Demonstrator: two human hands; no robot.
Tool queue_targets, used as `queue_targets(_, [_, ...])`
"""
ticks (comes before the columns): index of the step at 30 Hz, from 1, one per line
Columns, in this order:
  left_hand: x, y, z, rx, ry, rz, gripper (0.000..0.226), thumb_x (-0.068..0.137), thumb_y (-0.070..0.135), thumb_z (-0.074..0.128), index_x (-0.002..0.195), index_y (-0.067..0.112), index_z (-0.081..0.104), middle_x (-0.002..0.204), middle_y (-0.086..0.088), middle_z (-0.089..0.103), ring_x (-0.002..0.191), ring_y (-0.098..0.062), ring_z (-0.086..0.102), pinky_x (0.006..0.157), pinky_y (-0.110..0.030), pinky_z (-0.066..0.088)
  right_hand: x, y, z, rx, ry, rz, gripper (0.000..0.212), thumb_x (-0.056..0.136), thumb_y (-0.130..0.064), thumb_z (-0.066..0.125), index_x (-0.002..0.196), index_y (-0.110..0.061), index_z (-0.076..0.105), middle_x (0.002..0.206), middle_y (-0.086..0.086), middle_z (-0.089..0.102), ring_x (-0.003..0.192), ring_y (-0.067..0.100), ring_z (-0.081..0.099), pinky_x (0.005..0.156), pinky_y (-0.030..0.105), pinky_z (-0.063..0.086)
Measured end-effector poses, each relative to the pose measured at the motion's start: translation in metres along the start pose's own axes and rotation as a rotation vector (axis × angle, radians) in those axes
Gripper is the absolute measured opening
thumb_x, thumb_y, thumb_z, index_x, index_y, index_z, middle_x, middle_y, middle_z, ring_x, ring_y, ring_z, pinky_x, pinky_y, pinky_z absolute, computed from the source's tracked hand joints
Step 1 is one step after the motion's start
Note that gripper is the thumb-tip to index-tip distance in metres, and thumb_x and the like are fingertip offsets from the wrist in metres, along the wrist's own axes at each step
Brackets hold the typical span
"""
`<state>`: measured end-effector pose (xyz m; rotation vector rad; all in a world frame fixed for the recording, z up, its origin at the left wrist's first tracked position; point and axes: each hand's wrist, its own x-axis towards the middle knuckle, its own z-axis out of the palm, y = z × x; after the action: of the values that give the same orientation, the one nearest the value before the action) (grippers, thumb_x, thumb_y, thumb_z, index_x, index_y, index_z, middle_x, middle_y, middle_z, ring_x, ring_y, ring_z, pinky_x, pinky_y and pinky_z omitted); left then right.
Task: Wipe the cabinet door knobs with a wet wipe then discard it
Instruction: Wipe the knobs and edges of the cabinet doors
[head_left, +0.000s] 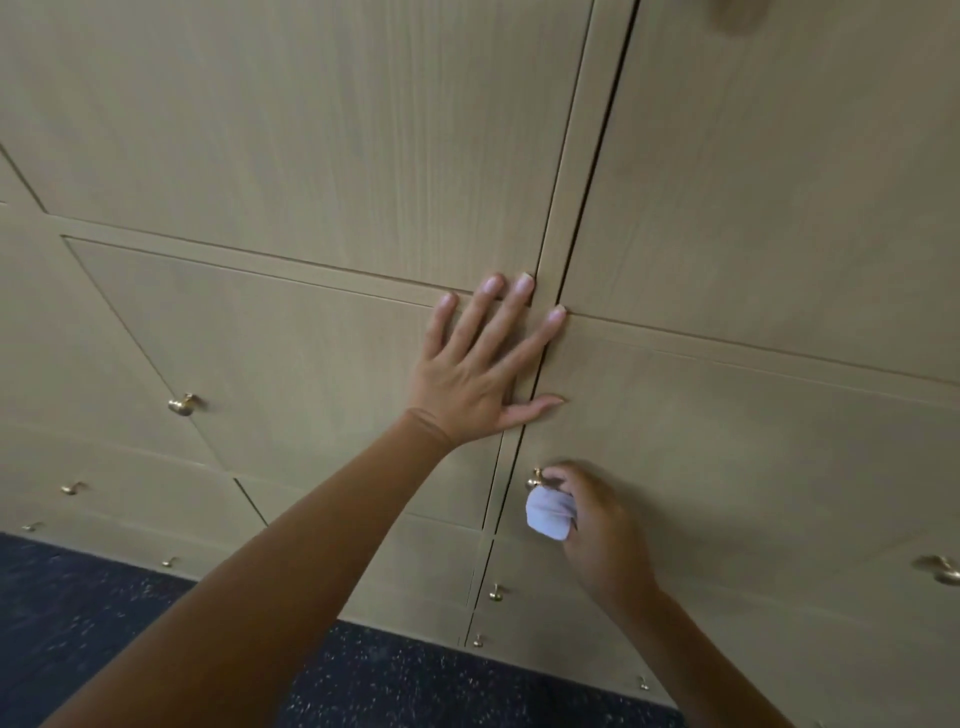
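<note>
Right hand (597, 525) pinches bunched wet wipe (549, 514) below knob (535, 479); left hand (483, 369), spread flat, braces the door; wipe risks missing the knob's back.

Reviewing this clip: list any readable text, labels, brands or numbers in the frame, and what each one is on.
None: no text, label, brand or number can be read anywhere in this view.
The wooden cabinet doors, the brass knobs, the wet wipe in the right hand, the left hand and the dark speckled floor carry no visible print.
</note>
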<state>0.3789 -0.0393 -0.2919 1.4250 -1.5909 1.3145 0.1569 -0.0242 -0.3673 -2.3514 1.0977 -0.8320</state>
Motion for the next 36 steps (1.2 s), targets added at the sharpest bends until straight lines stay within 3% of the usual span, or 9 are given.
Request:
queue_targets(6, [-0.001, 0.002, 0.004, 0.001, 0.045, -0.005, 0.096, 0.084, 0.08, 0.05, 0.161, 0.029, 0.024, 0.163, -0.008, 0.022, 0.159, -0.025, 0.006, 0.123, -0.049, 0.012, 0.008, -0.002, 0.009, -0.106, 0.039, -0.02, 0.045, 0.075, -0.018, 0.043, 0.113, -0.014, 0.068, 0.104, 0.0, 0.073, 0.091, 0.018, 0.069, 0.076, 0.026, 0.052])
queue_targets(10, [0.0, 0.001, 0.004, 0.014, 0.053, -0.014, 0.096, 0.083, 0.08, 0.051, 0.16, 0.029, 0.025, 0.161, -0.01, 0.031, 0.159, -0.025, 0.006, 0.123, -0.048, 0.011, 0.009, -0.004, 0.022, -0.027, -0.072, 0.022, 0.036, 0.079, -0.011, 0.053, 0.112, -0.02, 0.065, 0.103, -0.004, 0.07, 0.094, 0.015, 0.066, 0.079, 0.033, 0.055])
queue_targets(13, [-0.001, 0.001, 0.005, 0.021, 0.047, -0.008, 0.094, 0.083, 0.08, 0.051, 0.16, 0.029, 0.029, 0.158, -0.008, 0.035, 0.159, -0.025, 0.006, 0.124, -0.048, 0.011, 0.011, -0.007, 0.028, 0.081, -0.122, 0.036, 0.028, 0.079, 0.0, 0.051, 0.097, -0.018, 0.062, 0.09, -0.005, 0.068, 0.09, 0.014, 0.067, 0.078, 0.034, 0.055])
queue_targets(18, [-0.001, 0.002, 0.006, 0.016, 0.038, -0.013, 0.09, 0.083, 0.08, 0.05, 0.156, 0.03, 0.034, 0.158, -0.008, 0.034, 0.159, -0.025, 0.004, 0.123, -0.049, 0.011, 0.013, -0.006, 0.03, 0.112, -0.084, 0.011, 0.04, 0.071, 0.016, 0.054, 0.09, -0.019, 0.062, 0.087, -0.014, 0.068, 0.086, 0.003, 0.065, 0.074, 0.028, 0.054])
queue_targets(21, [-0.001, 0.002, 0.006, 0.018, 0.033, -0.017, 0.089, 0.084, 0.079, 0.05, 0.156, 0.03, 0.033, 0.158, -0.008, 0.034, 0.159, -0.025, 0.002, 0.123, -0.049, 0.011, 0.014, -0.002, 0.025, 0.139, -0.134, 0.031, 0.046, 0.073, 0.017, 0.053, 0.095, -0.022, 0.065, 0.09, -0.015, 0.07, 0.089, 0.002, 0.066, 0.074, 0.025, 0.052])
queue_targets(25, [0.0, 0.002, 0.006, 0.026, 0.028, -0.019, 0.089, 0.083, 0.08, 0.05, 0.156, 0.03, 0.034, 0.158, -0.008, 0.034, 0.159, -0.025, 0.002, 0.123, -0.049, 0.011, 0.014, 0.001, 0.017, 0.106, -0.19, 0.048, 0.057, 0.066, 0.006, 0.043, 0.11, -0.025, 0.064, 0.105, -0.013, 0.069, 0.106, 0.002, 0.061, 0.088, 0.021, 0.048])
queue_targets(28, [0.0, 0.002, 0.006, 0.037, 0.026, -0.018, 0.091, 0.083, 0.08, 0.049, 0.157, 0.03, 0.031, 0.158, -0.008, 0.033, 0.159, -0.026, 0.002, 0.123, -0.049, 0.01, 0.013, 0.004, 0.018, 0.102, -0.213, 0.033, 0.061, 0.066, 0.013, 0.046, 0.111, -0.025, 0.061, 0.11, -0.015, 0.066, 0.109, 0.004, 0.06, 0.091, 0.023, 0.048])
queue_targets(36, [0.0, 0.002, 0.006, 0.038, 0.035, -0.016, 0.093, 0.081, 0.08, 0.051, 0.157, 0.03, 0.031, 0.159, -0.008, 0.03, 0.159, -0.025, 0.004, 0.124, -0.048, 0.01, 0.016, 0.003, 0.03, 0.039, -0.073, 0.026, 0.034, 0.073, 0.006, 0.066, 0.095, -0.02, 0.064, 0.086, -0.013, 0.067, 0.082, 0.007, 0.063, 0.069, 0.005, 0.041])
